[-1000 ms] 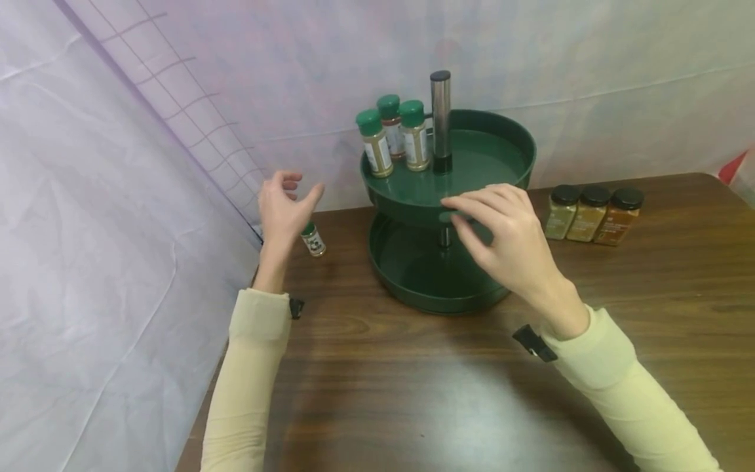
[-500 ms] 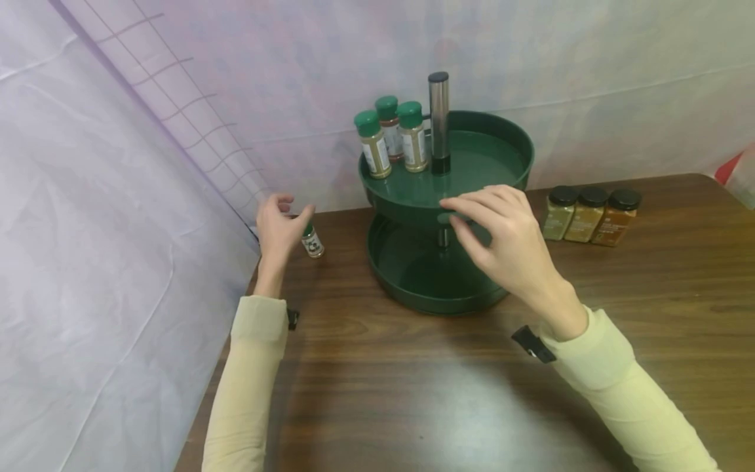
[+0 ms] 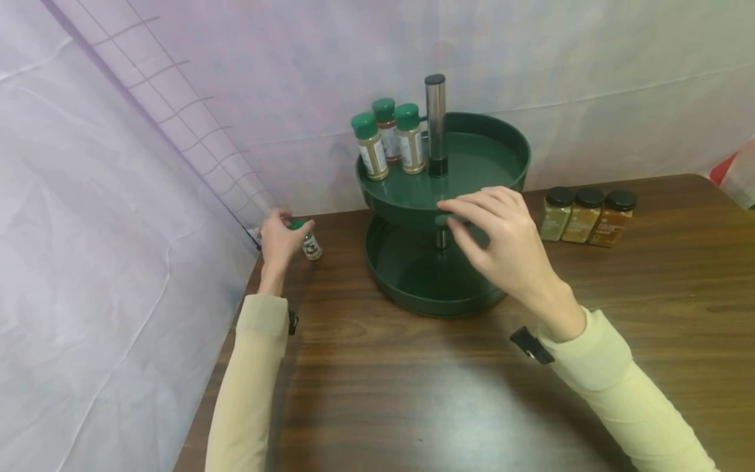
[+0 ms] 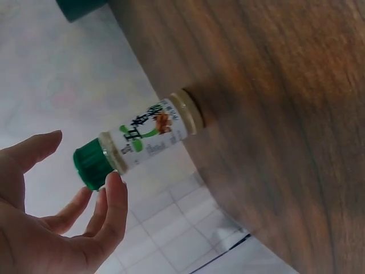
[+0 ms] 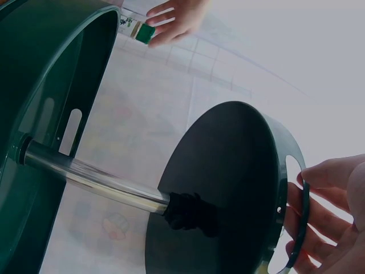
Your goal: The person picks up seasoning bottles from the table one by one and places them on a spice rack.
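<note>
A small spice bottle (image 4: 151, 131) with a green cap and a white label stands on the table at the left. My left hand (image 3: 280, 241) surrounds its cap; in the left wrist view the fingertips are right at the cap's side and the thumb is spread away from it. Right of the bottle stands a dark green two-tier round rack (image 3: 485, 154) with a metal post. My right hand (image 3: 501, 233) grips the upper tier's rim at its handle slot (image 5: 292, 171), the fingers passing through the slot and the thumb at the rim's edge.
Several more spice bottles sit close by: green-capped ones (image 3: 371, 157) on the upper tier's left, and square black-capped jars (image 3: 584, 219) on the table (image 3: 366, 380) at the right. The lower tier (image 3: 425, 303) lies under the upper. White fabric walls (image 3: 118, 275) border the left and back.
My left hand has come down from above the bottle to its cap, the fingers now around it. My right hand stays at the upper tier's rim. The head view has shifted slightly.
</note>
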The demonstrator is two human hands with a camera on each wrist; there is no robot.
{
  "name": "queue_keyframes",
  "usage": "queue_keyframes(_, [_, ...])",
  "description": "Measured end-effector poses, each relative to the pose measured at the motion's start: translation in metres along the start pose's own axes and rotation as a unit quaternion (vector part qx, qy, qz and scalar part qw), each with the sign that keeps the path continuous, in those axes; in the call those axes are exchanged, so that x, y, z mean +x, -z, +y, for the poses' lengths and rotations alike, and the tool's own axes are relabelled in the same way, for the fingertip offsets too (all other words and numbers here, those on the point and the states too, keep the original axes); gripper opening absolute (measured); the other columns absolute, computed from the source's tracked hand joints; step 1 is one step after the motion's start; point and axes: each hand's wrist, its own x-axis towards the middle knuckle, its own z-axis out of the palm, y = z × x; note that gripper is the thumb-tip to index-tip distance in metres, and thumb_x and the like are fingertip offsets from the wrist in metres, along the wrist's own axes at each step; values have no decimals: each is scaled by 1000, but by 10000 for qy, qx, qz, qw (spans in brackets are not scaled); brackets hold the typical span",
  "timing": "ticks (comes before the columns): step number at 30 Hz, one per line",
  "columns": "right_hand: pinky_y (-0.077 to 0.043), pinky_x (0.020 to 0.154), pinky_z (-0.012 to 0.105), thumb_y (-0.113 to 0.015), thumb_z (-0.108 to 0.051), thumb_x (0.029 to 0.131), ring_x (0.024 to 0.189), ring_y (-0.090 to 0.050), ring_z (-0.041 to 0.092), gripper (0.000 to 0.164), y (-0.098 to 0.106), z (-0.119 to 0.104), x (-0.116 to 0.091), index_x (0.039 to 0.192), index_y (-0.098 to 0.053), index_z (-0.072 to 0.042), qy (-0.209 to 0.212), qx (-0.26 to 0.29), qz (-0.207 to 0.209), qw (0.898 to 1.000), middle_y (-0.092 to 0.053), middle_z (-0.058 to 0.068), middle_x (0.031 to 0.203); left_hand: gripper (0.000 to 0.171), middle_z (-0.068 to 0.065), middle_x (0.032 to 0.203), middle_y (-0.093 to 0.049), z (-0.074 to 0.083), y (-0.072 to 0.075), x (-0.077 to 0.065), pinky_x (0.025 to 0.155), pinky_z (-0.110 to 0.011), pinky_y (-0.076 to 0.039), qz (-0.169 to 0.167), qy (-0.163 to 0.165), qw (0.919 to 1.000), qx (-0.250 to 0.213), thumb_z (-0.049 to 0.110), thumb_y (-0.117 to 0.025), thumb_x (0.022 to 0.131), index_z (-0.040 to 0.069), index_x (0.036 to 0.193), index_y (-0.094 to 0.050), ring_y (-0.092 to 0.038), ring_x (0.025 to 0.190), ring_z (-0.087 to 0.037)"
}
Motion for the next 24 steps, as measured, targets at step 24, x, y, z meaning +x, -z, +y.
queue_keyframes(24, [-40, 98, 50, -73, -5, 90, 102, -62, 32, 23, 1, 1, 0, 114, -76, -5, 31, -40, -49, 10000, -74, 11, 108, 45, -22, 115, -63, -14, -6, 8, 89, -43, -54, 176, -136, 9998, 18, 18, -73, 90, -4, 127, -61, -60, 104, -35])
